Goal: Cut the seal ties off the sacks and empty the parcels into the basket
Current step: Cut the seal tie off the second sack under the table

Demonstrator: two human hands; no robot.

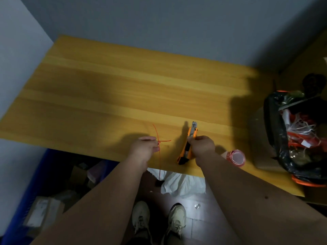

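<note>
My left hand (pixel 145 147) pinches a thin red seal tie (pixel 156 134) over the near edge of the wooden table (pixel 109 89); the tie's ends stick up, right and down past the table edge. My right hand (pixel 202 146) grips an orange and black utility knife (pixel 187 145), its metal tip pointing away from me, lying just above the tabletop. A white sack (pixel 180 184) lies crumpled on the floor under the table edge. The blue basket (pixel 26 200) at the lower left holds several parcels (pixel 42 213).
A pink roll of tape (pixel 236 157) sits at the table edge right of the knife. A bin lined with a black bag (pixel 276 138) stands at the right, full of red ties and scraps. My feet in pale shoes (pixel 159 221) stand below. A grey wall runs behind the table.
</note>
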